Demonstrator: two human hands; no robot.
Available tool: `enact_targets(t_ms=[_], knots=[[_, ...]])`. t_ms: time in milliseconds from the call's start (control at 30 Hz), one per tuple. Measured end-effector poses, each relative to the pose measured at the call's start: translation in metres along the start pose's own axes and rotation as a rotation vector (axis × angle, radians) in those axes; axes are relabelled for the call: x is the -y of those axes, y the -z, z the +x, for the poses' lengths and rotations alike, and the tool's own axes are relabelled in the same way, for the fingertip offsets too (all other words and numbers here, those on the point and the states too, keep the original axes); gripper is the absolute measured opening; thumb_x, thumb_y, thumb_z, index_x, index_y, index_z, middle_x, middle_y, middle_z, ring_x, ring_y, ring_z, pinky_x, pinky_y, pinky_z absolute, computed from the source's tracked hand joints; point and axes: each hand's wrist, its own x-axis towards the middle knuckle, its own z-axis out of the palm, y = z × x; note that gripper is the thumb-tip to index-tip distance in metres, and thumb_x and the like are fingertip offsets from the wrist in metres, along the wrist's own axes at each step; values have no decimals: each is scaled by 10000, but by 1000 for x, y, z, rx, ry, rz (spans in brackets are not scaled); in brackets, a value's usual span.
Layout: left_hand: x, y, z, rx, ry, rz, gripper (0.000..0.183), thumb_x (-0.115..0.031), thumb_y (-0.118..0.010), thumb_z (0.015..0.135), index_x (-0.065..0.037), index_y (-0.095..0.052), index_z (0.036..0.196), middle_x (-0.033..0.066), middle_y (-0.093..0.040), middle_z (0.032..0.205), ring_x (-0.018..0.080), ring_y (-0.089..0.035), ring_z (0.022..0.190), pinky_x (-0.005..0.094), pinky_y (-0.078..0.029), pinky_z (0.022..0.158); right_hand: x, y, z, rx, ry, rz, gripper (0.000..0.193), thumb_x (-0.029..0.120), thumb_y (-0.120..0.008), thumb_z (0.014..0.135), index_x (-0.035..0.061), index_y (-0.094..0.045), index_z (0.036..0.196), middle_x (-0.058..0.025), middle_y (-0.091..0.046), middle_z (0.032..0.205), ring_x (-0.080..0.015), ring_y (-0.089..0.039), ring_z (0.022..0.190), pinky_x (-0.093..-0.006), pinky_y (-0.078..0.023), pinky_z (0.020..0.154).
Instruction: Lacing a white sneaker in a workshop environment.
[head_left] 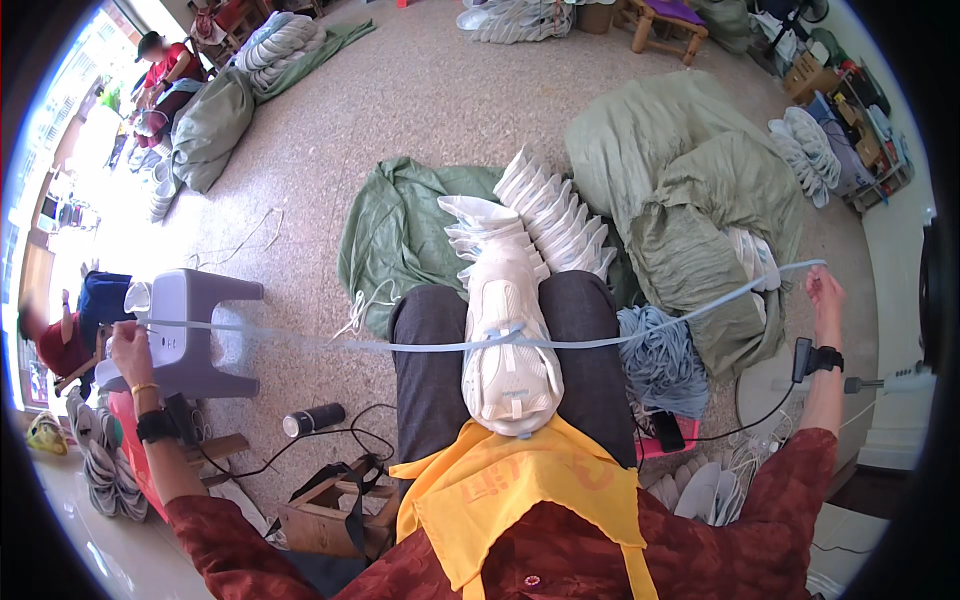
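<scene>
A cream-white sneaker (514,385) lies lengthwise between my thighs, its heel toward my yellow apron (510,480). A flat light-blue shoelace (430,347) passes through the shoe's lacing and stretches out to both sides. My left hand (132,355), held far out to the left beside a grey plastic stool (205,340), pinches one end of the lace. Out at the far right and a little higher, my right hand (825,290) grips the other end. Both arms are spread wide and the lace looks nearly taut.
Stacked white shoe uppers (560,215) stand ahead on a green cloth (385,215). Right of them sits a big grey-green sack (690,160). A blue lace bundle (662,350) and a phone (667,430) lie by my right knee; a dark can (313,420) and cables are at left. Other people sit left.
</scene>
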Motion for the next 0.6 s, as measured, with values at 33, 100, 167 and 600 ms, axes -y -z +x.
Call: enact_targets(t_ms=[33,100,167,600], knots=[[7,-2,-8,45,5,-114,54,-39,-600,882,-14,-645,866,43,-628,724,127,-603,659,295,-481,598,1,-14,-3,-27,29,148,165,170,-648,1000,24,-717,963,-24,-697,856,-107,-633,724,-259,-508,645],[-8,-39,-56,470,256,-314,43,-29,-639,825,-43,-654,787,8,-598,687,114,-574,598,252,-442,544,-3,-62,-36,258,-143,175,201,180,-652,1009,-9,-716,986,-35,-686,866,-103,-640,766,-253,-522,677],[-110,-78,-108,883,406,-323,50,-28,-679,778,-26,-711,816,30,-650,704,134,-615,607,266,-493,576,37,-137,-112,470,-368,181,227,148,-654,1021,-60,-706,1096,-70,-691,911,-118,-654,793,-245,-550,730],[-317,-106,-239,1508,401,-1044,128,11,-682,970,-32,-564,946,176,-751,1054,190,-740,937,294,-609,821,129,-349,-261,858,580,-229,146,22,-657,934,13,-773,1023,-150,-677,879,-318,-671,718,-363,-515,655]])
